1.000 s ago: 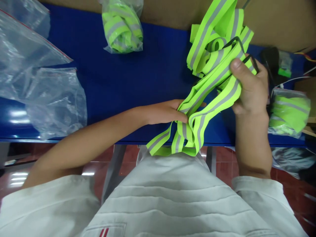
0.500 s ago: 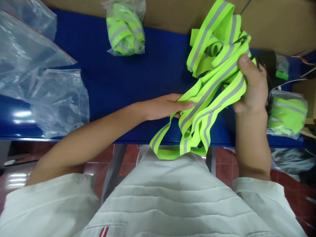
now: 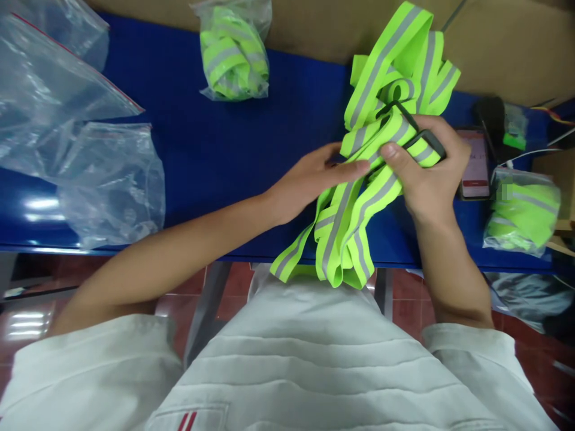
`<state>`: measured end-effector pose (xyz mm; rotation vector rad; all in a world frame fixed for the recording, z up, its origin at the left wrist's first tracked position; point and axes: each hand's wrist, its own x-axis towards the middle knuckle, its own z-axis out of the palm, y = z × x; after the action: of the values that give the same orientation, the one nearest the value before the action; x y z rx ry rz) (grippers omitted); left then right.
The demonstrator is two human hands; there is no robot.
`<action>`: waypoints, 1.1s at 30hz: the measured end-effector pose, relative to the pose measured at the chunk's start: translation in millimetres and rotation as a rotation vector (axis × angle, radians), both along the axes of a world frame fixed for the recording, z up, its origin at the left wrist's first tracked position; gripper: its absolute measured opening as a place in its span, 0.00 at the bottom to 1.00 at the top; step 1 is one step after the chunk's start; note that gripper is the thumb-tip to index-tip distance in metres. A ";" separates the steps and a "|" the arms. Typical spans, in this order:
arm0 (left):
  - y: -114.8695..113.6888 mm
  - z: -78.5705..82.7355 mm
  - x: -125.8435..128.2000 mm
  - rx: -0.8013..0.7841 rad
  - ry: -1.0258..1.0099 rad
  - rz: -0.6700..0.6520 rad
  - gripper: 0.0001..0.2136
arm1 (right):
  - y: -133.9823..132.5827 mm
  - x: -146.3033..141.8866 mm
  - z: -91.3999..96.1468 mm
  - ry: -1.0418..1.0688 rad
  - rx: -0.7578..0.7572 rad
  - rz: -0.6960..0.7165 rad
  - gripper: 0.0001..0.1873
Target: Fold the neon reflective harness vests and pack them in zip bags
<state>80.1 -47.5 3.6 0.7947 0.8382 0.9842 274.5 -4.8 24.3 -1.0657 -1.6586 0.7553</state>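
A bundle of neon-yellow reflective straps (image 3: pixel 345 209) with a grey stripe is gathered between my two hands, and its loops hang over the table's front edge. My left hand (image 3: pixel 321 179) is closed on the bundle, thumb on top and fingers behind. From the other side my right hand (image 3: pixel 426 161) grips the folded upper part, where black buckles (image 3: pixel 429 143) stick out beside my fingers. Behind my hands more of the strap (image 3: pixel 389 54) rises in loops against the brown cardboard. The fingertips under the straps are hidden.
Clear zip bags (image 3: pixel 108 179) lie on the blue table (image 3: pixel 233 149) at the left. One bagged strap (image 3: pixel 233 57) sits at the back, another bagged strap (image 3: pixel 523 209) at the right. A phone (image 3: pixel 475 164) lies beside my right hand. Cardboard (image 3: pixel 314 30) borders the back.
My right hand has moved left and closer to my left hand, folding the straps together. Black buckles and the phone now show. My left hand has shifted slightly up along the straps.
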 end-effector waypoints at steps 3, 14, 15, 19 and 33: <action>-14.3 -0.5 6.6 -0.096 -0.053 -0.154 0.25 | -6.0 -1.5 -2.6 -0.075 0.076 -0.010 0.14; -30.1 -14.3 22.0 -0.393 -0.313 -0.302 0.12 | 4.4 -2.7 -18.3 -0.104 0.130 -0.070 0.17; -29.2 -11.7 19.9 -0.372 -0.264 -0.329 0.09 | 5.6 -1.7 -16.5 -0.072 0.119 -0.063 0.17; -18.6 2.3 5.5 -0.117 0.072 -0.400 0.08 | 12.3 4.8 -11.4 0.130 0.010 -0.047 0.17; 10.3 -1.1 -24.8 0.319 0.275 -0.552 0.10 | 15.7 2.7 -23.4 0.050 -0.500 0.297 0.26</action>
<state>55.4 -37.2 2.6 1.3722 0.6424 0.5229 277.3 10.9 0.9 -1.1336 -1.6440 1.4340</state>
